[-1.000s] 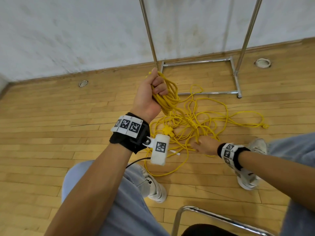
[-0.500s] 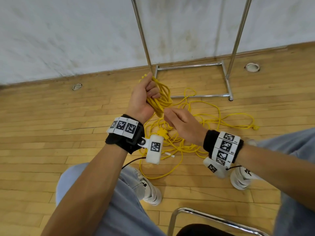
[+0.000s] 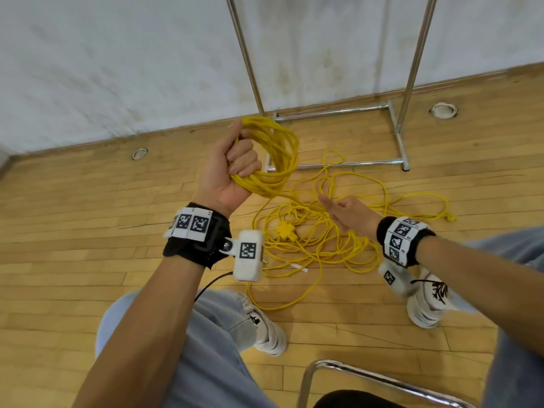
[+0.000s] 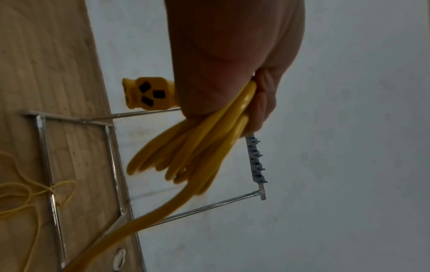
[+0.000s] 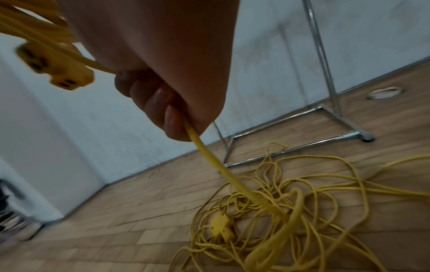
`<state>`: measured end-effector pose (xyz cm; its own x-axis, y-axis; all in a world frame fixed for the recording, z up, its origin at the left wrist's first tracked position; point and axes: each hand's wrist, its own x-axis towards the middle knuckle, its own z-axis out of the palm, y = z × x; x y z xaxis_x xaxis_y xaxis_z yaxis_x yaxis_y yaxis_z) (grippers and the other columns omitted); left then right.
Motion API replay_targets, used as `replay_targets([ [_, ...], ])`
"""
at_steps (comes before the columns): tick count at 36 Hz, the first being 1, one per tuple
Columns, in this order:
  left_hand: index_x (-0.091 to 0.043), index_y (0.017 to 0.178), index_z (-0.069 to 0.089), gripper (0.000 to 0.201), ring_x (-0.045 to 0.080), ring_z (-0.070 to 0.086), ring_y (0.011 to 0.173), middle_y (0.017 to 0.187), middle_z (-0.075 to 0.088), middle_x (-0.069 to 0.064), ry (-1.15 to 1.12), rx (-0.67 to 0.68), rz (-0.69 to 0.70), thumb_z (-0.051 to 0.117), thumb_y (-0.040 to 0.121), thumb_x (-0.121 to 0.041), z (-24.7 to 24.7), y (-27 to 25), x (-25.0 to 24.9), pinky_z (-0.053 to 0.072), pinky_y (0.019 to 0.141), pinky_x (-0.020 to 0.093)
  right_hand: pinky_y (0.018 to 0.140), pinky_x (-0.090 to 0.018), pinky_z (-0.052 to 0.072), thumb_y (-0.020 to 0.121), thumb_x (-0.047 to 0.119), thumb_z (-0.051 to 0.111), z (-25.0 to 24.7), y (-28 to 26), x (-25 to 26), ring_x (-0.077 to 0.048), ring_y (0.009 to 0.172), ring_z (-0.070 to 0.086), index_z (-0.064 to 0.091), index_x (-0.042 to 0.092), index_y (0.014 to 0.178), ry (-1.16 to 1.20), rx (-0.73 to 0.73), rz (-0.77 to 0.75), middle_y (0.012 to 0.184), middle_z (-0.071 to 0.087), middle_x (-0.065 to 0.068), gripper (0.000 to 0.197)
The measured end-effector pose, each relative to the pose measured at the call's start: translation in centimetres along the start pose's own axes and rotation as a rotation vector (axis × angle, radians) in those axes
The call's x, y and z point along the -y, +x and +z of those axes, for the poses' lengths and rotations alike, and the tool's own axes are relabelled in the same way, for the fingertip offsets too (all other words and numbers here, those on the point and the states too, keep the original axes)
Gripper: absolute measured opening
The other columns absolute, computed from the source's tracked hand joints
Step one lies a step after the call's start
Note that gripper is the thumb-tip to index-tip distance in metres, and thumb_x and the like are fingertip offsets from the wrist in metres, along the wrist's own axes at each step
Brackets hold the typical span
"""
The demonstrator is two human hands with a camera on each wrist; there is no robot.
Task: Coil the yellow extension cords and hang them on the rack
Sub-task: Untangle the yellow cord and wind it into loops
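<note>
My left hand [image 3: 232, 169] is raised and grips a coil of yellow extension cord [image 3: 276, 154] with several loops; in the left wrist view the coil [image 4: 193, 147] hangs from the fist beside its yellow socket end [image 4: 149, 93]. One strand runs down from the coil to my right hand [image 3: 338, 210], lower and to the right. The right wrist view shows its fingers [image 5: 158, 106] curled round that strand [image 5: 216, 162]. The remaining cord lies in a loose tangle [image 3: 323, 240] on the floor with a yellow socket block [image 3: 285, 231] in it. Behind stands the chrome rack [image 3: 397, 134].
The floor is wooden, with round floor sockets [image 3: 443, 110] [image 3: 139, 153] near the white wall. My white shoes [image 3: 268, 331] [image 3: 426, 301] flank the tangle. A chrome chair frame [image 3: 353, 375] sits at the bottom edge. A bar of hooks [image 4: 256, 162] tops the rack.
My right hand rose from the floor tangle to the coil, then slid back down and right along the strand. The left hand stayed raised with the coil.
</note>
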<state>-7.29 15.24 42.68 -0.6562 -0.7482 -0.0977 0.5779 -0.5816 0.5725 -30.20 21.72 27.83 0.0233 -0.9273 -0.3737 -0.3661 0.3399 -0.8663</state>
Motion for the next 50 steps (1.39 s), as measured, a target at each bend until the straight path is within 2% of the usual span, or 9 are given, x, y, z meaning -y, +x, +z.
replay_targets([
  [4,-0.013,0.091,0.051,0.023,0.001,0.027,0.029,0.043,0.026,-0.013,0.462,0.017,-0.184,0.040,0.105,-0.028,0.2,-0.8,0.9,0.018,0.037,0.018,0.058,-0.031,0.030,0.066,0.090,0.065,-2.5,1.4,0.8,-0.023,0.064,0.040,0.042,0.023,0.063,0.003,-0.132,0.086,0.063,0.035,-0.007,0.070],
  [12,-0.015,0.071,0.043,0.032,0.005,0.021,0.033,0.045,0.028,-0.008,0.889,-0.026,-0.410,0.060,0.097,-0.019,0.7,-0.9,4.3,0.011,0.039,0.021,0.039,-0.021,0.019,0.100,0.047,0.060,-5.8,1.7,7.7,-0.012,0.049,0.025,0.055,0.014,0.071,0.158,-0.019,0.037,0.054,0.034,0.004,0.044],
  [19,-0.014,0.076,0.047,0.028,0.007,0.020,0.040,0.052,0.026,-0.005,1.078,-0.170,-0.363,0.057,0.102,-0.010,0.3,-0.4,6.0,0.018,0.037,0.018,0.048,-0.024,0.043,0.105,0.028,0.053,-4.5,-3.0,11.0,-0.016,0.055,0.059,0.070,-0.007,0.098,0.160,0.129,-0.128,0.083,0.071,-0.014,0.039],
  [22,-0.008,0.089,0.056,0.013,0.007,0.020,0.042,0.054,0.026,-0.006,1.079,-0.152,-0.374,0.059,0.101,-0.012,0.6,-0.4,5.8,0.019,0.036,0.017,0.045,-0.024,0.046,0.106,0.024,0.052,-3.4,-5.3,10.9,-0.017,0.051,0.065,0.066,0.002,0.091,0.093,0.046,-0.191,0.077,0.073,-0.006,0.029],
  [29,-0.024,0.062,0.052,0.042,0.008,0.022,0.043,0.054,0.028,-0.006,1.078,-0.162,-0.338,0.058,0.102,-0.015,0.5,-0.3,5.5,0.015,0.041,0.021,0.043,-0.023,0.047,0.101,0.027,0.061,-2.3,-7.1,11.1,-0.012,0.044,0.064,0.063,0.015,0.107,-0.110,-0.173,-0.397,0.086,0.078,0.000,0.014],
  [34,-0.018,0.066,0.042,0.040,0.008,0.025,0.041,0.049,0.033,-0.007,1.165,-0.309,-0.212,0.056,0.103,-0.010,0.3,0.2,5.4,0.020,0.040,0.019,0.075,-0.020,0.050,0.095,0.024,0.067,-1.7,-7.2,11.1,0.006,0.083,0.068,0.064,0.022,0.108,-0.134,-0.256,-0.502,0.083,0.077,0.014,0.014],
  [38,-0.018,0.064,0.041,0.039,0.010,0.029,0.041,0.045,0.039,-0.007,1.195,-0.470,-0.131,0.050,0.101,-0.006,-0.2,0.7,6.4,0.024,0.040,0.020,0.082,-0.031,0.056,0.095,0.021,0.067,-0.8,-7.7,11.5,-0.003,0.075,0.069,0.062,0.022,0.110,-0.081,-0.216,-0.552,0.081,0.077,0.014,0.016],
  [45,-0.010,0.084,0.060,0.024,0.011,0.032,0.048,0.058,0.036,0.001,0.799,-0.599,-0.002,0.046,0.093,0.007,-0.3,0.7,6.9,0.032,0.041,0.020,0.088,-0.038,0.059,0.093,0.021,0.071,0.6,-7.8,11.9,-0.007,0.096,0.072,0.061,0.021,0.111,-0.051,-0.190,-0.590,0.087,0.078,0.011,0.020],
  [50,-0.012,0.085,0.057,0.021,0.016,0.044,0.065,0.075,0.041,0.007,0.515,-0.543,0.031,0.042,0.099,-0.007,-0.4,1.0,6.7,0.046,0.055,0.028,0.074,-0.042,0.062,0.096,0.016,0.066,0.3,-7.3,12.1,-0.017,0.080,0.075,0.060,0.020,0.111,-0.048,-0.189,-0.591,0.096,0.077,0.009,0.016],
])
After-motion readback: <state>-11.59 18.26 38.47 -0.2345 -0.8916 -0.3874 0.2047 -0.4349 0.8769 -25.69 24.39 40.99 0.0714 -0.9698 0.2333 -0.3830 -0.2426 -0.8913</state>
